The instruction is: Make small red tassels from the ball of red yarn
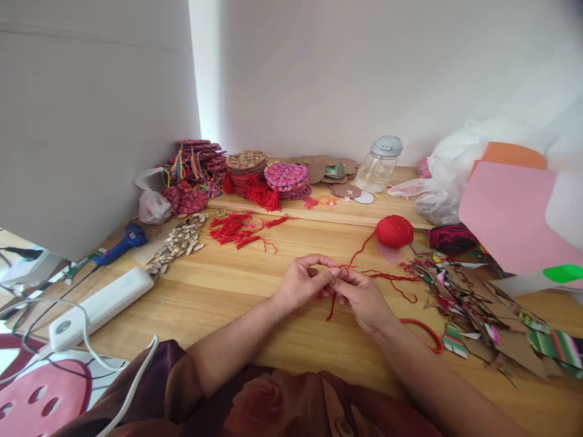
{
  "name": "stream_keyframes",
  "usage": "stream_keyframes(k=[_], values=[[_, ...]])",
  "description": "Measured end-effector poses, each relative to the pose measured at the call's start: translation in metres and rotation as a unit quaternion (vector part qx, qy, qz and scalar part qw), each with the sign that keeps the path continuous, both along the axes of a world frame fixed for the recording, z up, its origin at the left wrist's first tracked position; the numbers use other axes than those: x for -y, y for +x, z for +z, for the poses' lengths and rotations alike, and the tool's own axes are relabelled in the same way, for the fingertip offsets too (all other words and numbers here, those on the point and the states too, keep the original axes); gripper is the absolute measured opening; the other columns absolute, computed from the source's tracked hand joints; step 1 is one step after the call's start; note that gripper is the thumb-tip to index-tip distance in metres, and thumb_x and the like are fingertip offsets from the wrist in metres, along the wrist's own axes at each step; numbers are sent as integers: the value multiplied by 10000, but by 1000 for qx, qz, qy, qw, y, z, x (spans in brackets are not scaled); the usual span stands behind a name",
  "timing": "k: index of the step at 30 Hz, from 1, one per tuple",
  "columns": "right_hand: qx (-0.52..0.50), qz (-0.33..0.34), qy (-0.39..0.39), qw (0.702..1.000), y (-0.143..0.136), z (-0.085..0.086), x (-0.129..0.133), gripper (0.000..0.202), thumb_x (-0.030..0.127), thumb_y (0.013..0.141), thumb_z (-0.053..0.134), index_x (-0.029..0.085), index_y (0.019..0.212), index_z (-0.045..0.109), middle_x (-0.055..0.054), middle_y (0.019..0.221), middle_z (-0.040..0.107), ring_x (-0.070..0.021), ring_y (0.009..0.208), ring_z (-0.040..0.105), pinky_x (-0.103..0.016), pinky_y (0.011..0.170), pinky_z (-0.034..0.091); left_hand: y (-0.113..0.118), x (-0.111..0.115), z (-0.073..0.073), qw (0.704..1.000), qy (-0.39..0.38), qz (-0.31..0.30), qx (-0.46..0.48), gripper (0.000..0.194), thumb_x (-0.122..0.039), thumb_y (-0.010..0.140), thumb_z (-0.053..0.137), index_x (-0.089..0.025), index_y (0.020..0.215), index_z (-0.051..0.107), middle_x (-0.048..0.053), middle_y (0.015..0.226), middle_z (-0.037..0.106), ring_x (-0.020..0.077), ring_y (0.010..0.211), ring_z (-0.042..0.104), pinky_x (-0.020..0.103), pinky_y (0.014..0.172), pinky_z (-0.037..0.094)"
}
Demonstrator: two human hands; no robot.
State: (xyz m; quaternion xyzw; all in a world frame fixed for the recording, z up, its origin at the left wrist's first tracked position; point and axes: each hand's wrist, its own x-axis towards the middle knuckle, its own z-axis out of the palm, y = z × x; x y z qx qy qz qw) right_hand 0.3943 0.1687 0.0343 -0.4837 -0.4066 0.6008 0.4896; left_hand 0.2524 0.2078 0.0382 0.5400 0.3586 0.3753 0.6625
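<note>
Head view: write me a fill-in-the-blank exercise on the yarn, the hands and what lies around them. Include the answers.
1. The strand of yarn at the left hand and the right hand is coloured ____.
2. The yarn ball lies nearer to the ____ hand.
3. The red tassels lie on the person's ____ side.
4. The lid of the transparent bottle is ____.

Missing words: red; right; left; grey.

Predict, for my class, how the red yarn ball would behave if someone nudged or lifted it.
The red yarn ball would probably roll if nudged, being round and resting on a flat wooden tabletop. Its wound yarn suggests it is soft and fairly light. Lifting it might unwind the strand leading to the hands.
</note>
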Motion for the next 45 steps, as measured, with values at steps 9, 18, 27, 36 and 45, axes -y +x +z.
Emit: stream_keyframes(k=[9, 18, 27, 36, 45], values=[[-31, -107, 7, 994, 3, -1, -4, 275, 420, 641, 814, 175, 709, 710, 25, 592, 561, -75, 510, 372, -237, 479, 272, -6, -4, -2, 979, 125, 32, -156, 257, -396, 755, 719, -154, 843, 715, 8, 628, 655, 102, 518, 535, 210, 511, 413], [-84, -141, -44, 985, 6, 2, -5, 311, 391, 566, 857, 176, 748, 723, 15, 645, 566, -73, 504, 380, -233, 455, 281, -13, 3, 14, 863, 367, 6, -348, 186, -293, 901, 536, -210, 832, 688, 38, 783, 714, 162, 713, 640, 252, 668, 440], [-200, -216, -27, 955, 44, 21, -18, 262, 320, 639, 835, 228, 842, 698, 55, 712, 510, -40, 519, 394, -187, 450, 324, -86, -57, 35, 735, 389, 181, -525, 236, -361, 899, 516, -243, 932, 717, 46, 914, 746, 209, 823, 671, 274, 694, 438], [33, -199, 26, 979, 89, 47, 45, 208, 406, 684, 783, 261, 800, 689, -7, 718, 509, -114, 569, 415, -266, 479, 308, -117, -125, 33, 661, 375, 257, -597, 350, -373, 903, 456, -248, 1120, 701, 105, 1093, 714, 325, 1062, 577, 449, 897, 386], [679, -327, -183, 631, 246, 45, 133, 471, 558, 809, 555, 220, 1120, 660, -202, 1027, 681, -324, 923, 622, -436, 722, 429, -100, -91, 23, 704, 417, 210, -535, 284, -418, 876, 517, -257, 976, 728, 74, 1050, 724, 315, 1088, 573, 490, 991, 343]])
